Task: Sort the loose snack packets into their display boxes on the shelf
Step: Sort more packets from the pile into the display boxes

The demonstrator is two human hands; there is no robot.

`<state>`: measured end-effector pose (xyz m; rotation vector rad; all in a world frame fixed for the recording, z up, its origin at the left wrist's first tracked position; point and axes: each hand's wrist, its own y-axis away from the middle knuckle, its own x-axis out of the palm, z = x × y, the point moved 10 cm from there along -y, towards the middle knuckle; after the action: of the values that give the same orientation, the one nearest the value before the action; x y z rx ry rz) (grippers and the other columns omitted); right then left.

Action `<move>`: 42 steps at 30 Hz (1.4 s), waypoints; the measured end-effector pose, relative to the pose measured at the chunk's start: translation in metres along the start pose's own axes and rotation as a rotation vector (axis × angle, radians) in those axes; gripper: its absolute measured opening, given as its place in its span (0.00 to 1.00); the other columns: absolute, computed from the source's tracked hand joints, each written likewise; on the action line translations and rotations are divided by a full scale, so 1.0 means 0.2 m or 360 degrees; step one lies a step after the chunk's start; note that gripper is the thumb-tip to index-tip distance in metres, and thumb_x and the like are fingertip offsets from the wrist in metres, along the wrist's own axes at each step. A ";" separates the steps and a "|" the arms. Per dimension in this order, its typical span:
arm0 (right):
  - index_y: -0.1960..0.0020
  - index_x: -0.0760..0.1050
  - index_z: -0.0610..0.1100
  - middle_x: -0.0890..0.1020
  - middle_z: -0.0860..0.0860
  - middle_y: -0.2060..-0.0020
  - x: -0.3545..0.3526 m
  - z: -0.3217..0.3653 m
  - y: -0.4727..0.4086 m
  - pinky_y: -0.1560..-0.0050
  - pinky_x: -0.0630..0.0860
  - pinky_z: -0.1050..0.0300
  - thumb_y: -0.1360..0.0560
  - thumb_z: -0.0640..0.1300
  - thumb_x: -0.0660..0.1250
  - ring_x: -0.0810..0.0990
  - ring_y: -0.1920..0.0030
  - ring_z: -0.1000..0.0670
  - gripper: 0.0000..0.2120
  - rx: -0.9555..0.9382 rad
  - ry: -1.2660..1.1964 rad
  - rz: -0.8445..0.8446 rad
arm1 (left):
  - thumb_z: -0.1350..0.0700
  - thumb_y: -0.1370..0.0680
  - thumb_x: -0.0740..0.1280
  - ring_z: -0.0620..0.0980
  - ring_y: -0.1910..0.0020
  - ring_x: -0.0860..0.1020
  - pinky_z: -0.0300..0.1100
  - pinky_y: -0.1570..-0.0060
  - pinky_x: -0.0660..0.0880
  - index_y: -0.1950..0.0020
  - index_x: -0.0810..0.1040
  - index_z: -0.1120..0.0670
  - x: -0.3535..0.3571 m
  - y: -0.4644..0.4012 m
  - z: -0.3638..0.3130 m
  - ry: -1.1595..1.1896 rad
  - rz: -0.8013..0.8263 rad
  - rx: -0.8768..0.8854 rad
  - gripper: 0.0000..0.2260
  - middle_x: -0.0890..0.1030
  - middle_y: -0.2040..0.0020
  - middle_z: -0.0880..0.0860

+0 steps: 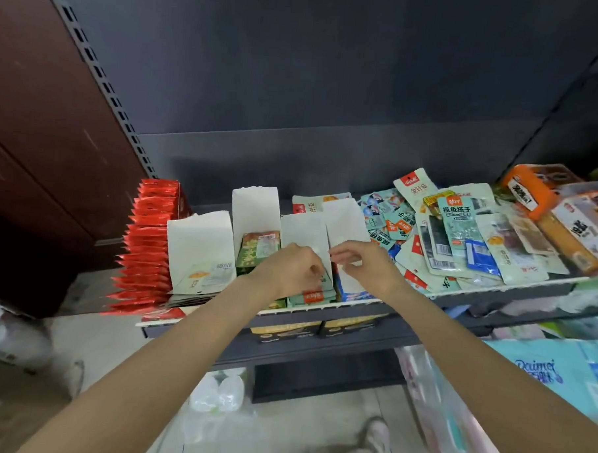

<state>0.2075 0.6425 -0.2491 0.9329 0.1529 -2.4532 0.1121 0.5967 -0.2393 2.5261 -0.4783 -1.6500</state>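
Left hand: fingers curling, pressing green packets down into their box.
Right hand: pinching the neighbouring box's flap, steadying it.
Advice: seat packets flat, labels forward.

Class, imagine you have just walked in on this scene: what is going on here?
A person is stocking a shop shelf. Both hands work at the white display boxes near the shelf's front edge: the left hand reaches into a box of pale green packets, and the right hand pinches the box flap beside it. A heap of loose packets lies unsorted to the right.
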 end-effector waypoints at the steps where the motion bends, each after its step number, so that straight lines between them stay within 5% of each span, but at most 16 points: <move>1: 0.46 0.79 0.41 0.84 0.47 0.53 -0.05 -0.02 0.01 0.47 0.74 0.65 0.27 0.27 0.63 0.81 0.51 0.52 0.15 0.0002 -0.0047 -0.0063 | 0.59 0.23 0.64 0.50 0.43 0.77 0.46 0.41 0.74 0.40 0.79 0.55 -0.02 -0.01 0.00 0.0051 -0.0036 -0.0008 0.12 0.81 0.43 0.53; 6: 0.45 0.78 0.37 0.82 0.42 0.54 -0.27 -0.17 0.02 0.49 0.73 0.61 0.26 0.28 0.62 0.78 0.54 0.50 0.13 0.0100 -0.0283 -0.0295 | 0.58 0.21 0.63 0.49 0.48 0.79 0.40 0.47 0.75 0.42 0.79 0.52 -0.11 -0.10 -0.04 0.0308 -0.0348 -0.0060 0.10 0.81 0.45 0.52; 10: 0.41 0.77 0.39 0.80 0.46 0.50 -0.47 -0.35 0.02 0.42 0.73 0.61 0.25 0.31 0.63 0.76 0.50 0.52 0.14 0.0214 -0.0078 -0.0458 | 0.60 0.21 0.61 0.47 0.52 0.77 0.36 0.49 0.72 0.42 0.78 0.55 -0.15 -0.23 -0.23 0.0526 -0.0546 0.0010 0.10 0.81 0.49 0.52; 12: 0.38 0.74 0.40 0.79 0.46 0.47 -0.57 -0.47 0.01 0.46 0.70 0.64 0.25 0.33 0.65 0.77 0.47 0.49 0.16 0.0275 0.0086 -0.0512 | 0.62 0.21 0.61 0.47 0.51 0.78 0.35 0.48 0.73 0.41 0.77 0.57 -0.14 -0.33 -0.36 0.0672 -0.0599 0.0069 0.10 0.81 0.49 0.53; 17: 0.31 0.66 0.40 0.72 0.40 0.39 -0.84 -0.83 -0.05 0.39 0.68 0.50 0.27 0.40 0.68 0.70 0.38 0.40 0.25 0.0524 0.0329 -0.0550 | 0.64 0.22 0.61 0.50 0.44 0.76 0.39 0.42 0.73 0.35 0.71 0.59 0.00 -0.64 -0.57 0.0805 -0.0689 -0.0047 0.15 0.77 0.43 0.55; 24: 0.24 0.49 0.43 0.55 0.34 0.28 -0.83 -1.08 -0.23 0.28 0.59 0.44 0.25 0.49 0.67 0.54 0.27 0.36 0.38 0.0608 0.0874 -0.0213 | 0.57 0.20 0.61 0.52 0.24 0.53 0.43 0.26 0.52 0.23 0.53 0.56 0.47 -1.06 -0.60 0.0335 -0.0053 -0.0202 0.28 0.54 0.23 0.55; 29: 0.26 0.57 0.37 0.68 0.34 0.33 -0.71 -0.91 -0.31 0.36 0.71 0.45 0.22 0.39 0.61 0.66 0.31 0.37 0.26 0.0142 0.1255 -0.0308 | 0.62 0.22 0.60 0.58 0.29 0.64 0.47 0.29 0.59 0.27 0.64 0.60 0.49 -1.14 -0.57 0.0287 -0.0186 -0.0215 0.22 0.67 0.29 0.60; 32: 0.28 0.61 0.38 0.76 0.39 0.39 -0.75 -0.79 -0.31 0.45 0.77 0.50 0.24 0.36 0.63 0.75 0.38 0.42 0.25 -0.0031 0.0990 -0.0378 | 0.64 0.22 0.60 0.57 0.36 0.72 0.43 0.36 0.67 0.31 0.69 0.61 0.38 -1.13 -0.53 0.0590 -0.0415 -0.0385 0.18 0.74 0.36 0.59; 36: 0.35 0.71 0.40 0.80 0.46 0.44 -0.91 -0.69 -0.31 0.48 0.73 0.66 0.24 0.34 0.63 0.79 0.45 0.48 0.17 0.0018 -0.0030 -0.0439 | 0.61 0.21 0.63 0.50 0.44 0.78 0.37 0.46 0.74 0.32 0.70 0.59 0.22 -1.06 -0.44 0.1252 -0.0621 -0.0520 0.17 0.80 0.43 0.55; 39: 0.45 0.77 0.47 0.82 0.53 0.51 -0.93 -0.60 -0.32 0.51 0.79 0.59 0.25 0.35 0.66 0.81 0.49 0.54 0.11 -0.0018 -0.0688 -0.0311 | 0.57 0.22 0.66 0.47 0.50 0.80 0.37 0.50 0.77 0.37 0.75 0.57 0.03 -0.94 -0.43 0.1393 -0.0847 -0.0404 0.14 0.82 0.46 0.53; 42: 0.50 0.78 0.51 0.83 0.59 0.55 -0.87 -0.45 -0.30 0.54 0.79 0.63 0.26 0.36 0.69 0.82 0.54 0.60 0.11 -0.0062 -0.0863 -0.0117 | 0.58 0.24 0.68 0.47 0.52 0.81 0.44 0.51 0.79 0.47 0.77 0.55 -0.15 -0.76 -0.37 0.1380 -0.1039 -0.0347 0.07 0.82 0.51 0.50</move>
<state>0.3410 0.7928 -0.2095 0.2249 0.0441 -2.6619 0.2007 0.7418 -0.2181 3.0067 0.6109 -0.4611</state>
